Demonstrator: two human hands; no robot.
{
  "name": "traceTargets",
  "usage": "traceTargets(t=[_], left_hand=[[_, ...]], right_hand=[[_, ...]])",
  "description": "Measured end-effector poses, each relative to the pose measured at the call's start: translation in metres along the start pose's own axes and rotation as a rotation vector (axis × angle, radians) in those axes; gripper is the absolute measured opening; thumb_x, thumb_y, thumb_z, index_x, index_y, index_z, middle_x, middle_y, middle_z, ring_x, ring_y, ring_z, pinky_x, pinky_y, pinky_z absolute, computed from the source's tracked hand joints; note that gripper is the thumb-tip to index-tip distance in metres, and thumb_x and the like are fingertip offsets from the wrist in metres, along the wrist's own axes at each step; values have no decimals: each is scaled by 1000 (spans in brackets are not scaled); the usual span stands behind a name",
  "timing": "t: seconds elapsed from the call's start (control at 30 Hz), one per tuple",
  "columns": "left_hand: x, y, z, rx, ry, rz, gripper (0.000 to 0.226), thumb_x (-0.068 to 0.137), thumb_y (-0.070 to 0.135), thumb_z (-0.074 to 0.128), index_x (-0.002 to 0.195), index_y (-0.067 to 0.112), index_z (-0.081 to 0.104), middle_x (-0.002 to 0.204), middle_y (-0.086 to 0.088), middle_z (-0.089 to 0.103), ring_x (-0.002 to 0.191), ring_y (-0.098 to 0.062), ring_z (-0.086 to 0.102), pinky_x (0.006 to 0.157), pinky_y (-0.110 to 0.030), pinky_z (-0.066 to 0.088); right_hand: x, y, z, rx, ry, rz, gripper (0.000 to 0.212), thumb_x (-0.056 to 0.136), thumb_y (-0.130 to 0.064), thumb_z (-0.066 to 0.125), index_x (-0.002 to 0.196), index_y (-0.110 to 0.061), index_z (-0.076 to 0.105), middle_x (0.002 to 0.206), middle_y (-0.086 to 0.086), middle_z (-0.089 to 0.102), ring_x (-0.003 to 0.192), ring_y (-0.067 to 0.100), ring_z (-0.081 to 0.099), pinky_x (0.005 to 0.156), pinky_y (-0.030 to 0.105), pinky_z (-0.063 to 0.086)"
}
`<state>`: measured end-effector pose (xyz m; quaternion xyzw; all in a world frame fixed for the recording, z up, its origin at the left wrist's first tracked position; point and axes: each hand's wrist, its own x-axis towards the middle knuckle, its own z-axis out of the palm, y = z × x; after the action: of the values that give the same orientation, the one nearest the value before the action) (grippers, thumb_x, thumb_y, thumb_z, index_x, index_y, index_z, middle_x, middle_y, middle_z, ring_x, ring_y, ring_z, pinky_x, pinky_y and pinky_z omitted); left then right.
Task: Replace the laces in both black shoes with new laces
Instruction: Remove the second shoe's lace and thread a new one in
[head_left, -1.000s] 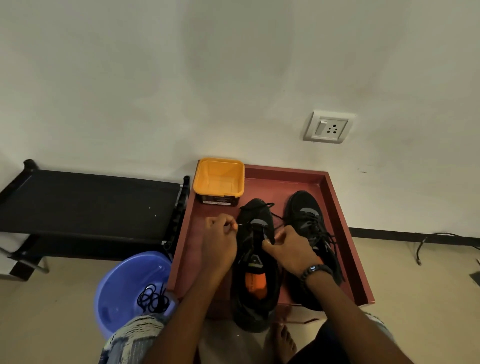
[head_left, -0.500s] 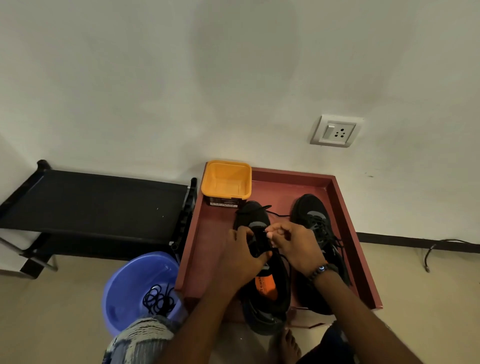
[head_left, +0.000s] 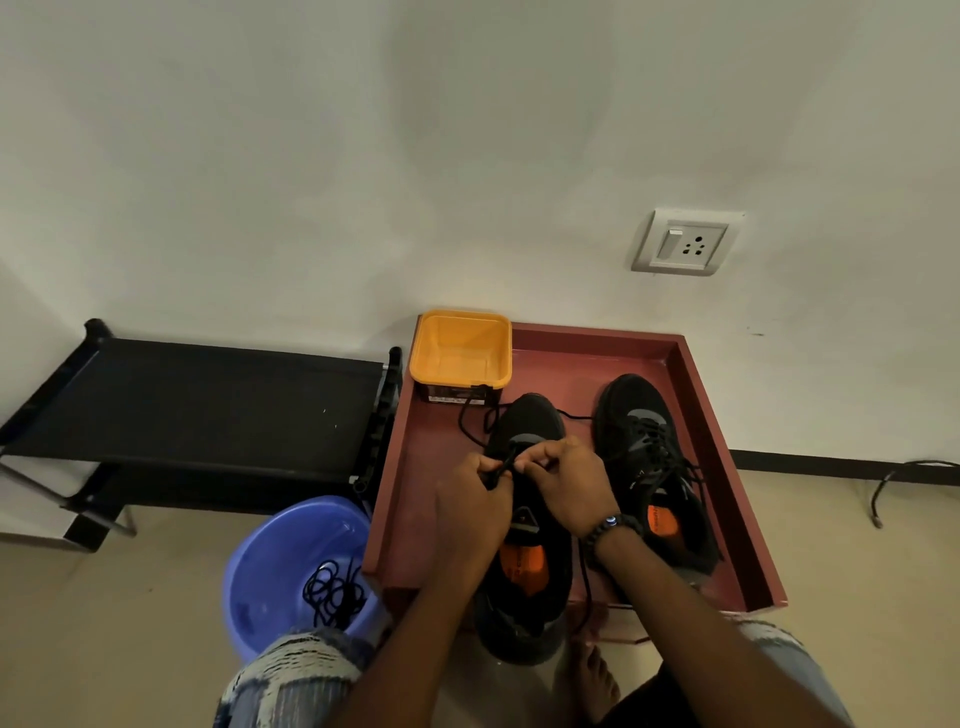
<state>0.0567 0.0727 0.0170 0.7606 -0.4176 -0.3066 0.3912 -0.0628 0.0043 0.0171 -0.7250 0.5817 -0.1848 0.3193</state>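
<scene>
A shallow dark-red rectangular tray (head_left: 431, 467) with raised walls sits against the pale wall, its near edge by the person's knees. Two black fabric sports shoes with orange insoles stand in it, toes toward the wall: the left shoe (head_left: 530, 421) has its heel hanging over the near rim, and the right shoe (head_left: 631, 410) lies near the tray's right wall, laced, with bare tray floor between them. Both hands meet over the left shoe's eyelets: the left hand (head_left: 475, 506) and right hand (head_left: 569, 486) each pinch the black lace (head_left: 470, 423) with curled fingers, its loose end trailing toward the empty yellow plastic tub (head_left: 460, 345) in the far-left corner. Left of the tray, on the beige floor, a blue plastic basin (head_left: 270, 561) holds a tangle of black laces (head_left: 332, 592). Farther left stands a low black bench (head_left: 197, 400). A white wall socket (head_left: 683, 241) is above the tray.
</scene>
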Motion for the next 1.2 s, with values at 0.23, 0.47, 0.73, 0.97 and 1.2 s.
traceTargets(t=[0.23,0.47,0.73,0.97,1.2], left_hand=[[3,-4,-2,-168,-43,-89,11,93,26,66,101,19,67,90,8,68,84,-4,64,68,-16,52],[5,-7,-3,-196,-129,-64,18,95,28,63,111,20,66,102,6,68,93,-5,64,81,-25,56],[9,-11,-5,-116,-153,-37,16,100,30,54,105,28,69,97,11,69,91,-4,64,87,-36,56],[9,-9,2,37,-89,69,5,100,24,54,98,26,59,90,12,61,82,-1,60,72,-22,52],[8,1,-7,-687,76,-219,10,106,16,41,107,16,51,102,-3,68,92,-15,70,73,-25,58]], right_hand=[[0,6,20,83,45,66,7,88,-29,71,88,-25,76,97,1,65,82,9,60,62,15,39],[-3,11,8,211,-33,84,8,90,-28,70,91,-23,75,99,0,61,90,9,59,78,22,48],[-9,13,8,199,40,52,4,86,-23,75,89,-22,78,96,-2,63,86,5,59,69,6,39],[-9,16,-4,159,-95,9,11,90,-26,71,100,-24,76,101,-7,58,86,0,54,72,6,40],[-20,22,-5,106,-21,-29,47,82,-16,77,118,-27,48,108,-6,40,90,6,50,78,12,45]])
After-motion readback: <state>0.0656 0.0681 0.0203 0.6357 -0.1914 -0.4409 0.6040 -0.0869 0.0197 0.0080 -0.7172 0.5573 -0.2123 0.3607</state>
